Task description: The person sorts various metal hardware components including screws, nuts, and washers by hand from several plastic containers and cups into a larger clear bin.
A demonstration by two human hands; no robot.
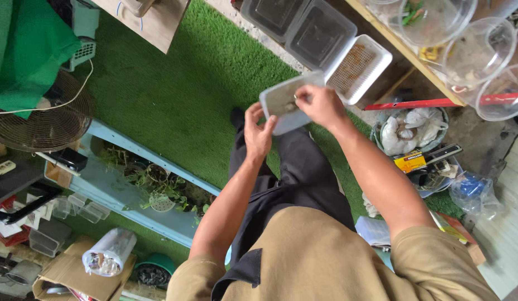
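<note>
My left hand [258, 131] grips the near edge of a small clear rectangular plastic container [283, 103] held up in front of me. My right hand [321, 103] is at the container's far side, with pinched fingers touching something small and brownish inside it. Just beyond the container lies a white mesh tray [360, 67] with brown material in it. I stand on green artificial turf [181, 95], dark trousers below my arms.
Clear lidded boxes [303, 25] lie beside the white tray. Clear plastic bowls [465, 44] sit on a wooden shelf at top right. A bucket of white cloth [409, 129] and tools stand right. A light-blue trough with plants [153, 187] and a fan [44, 120] are left.
</note>
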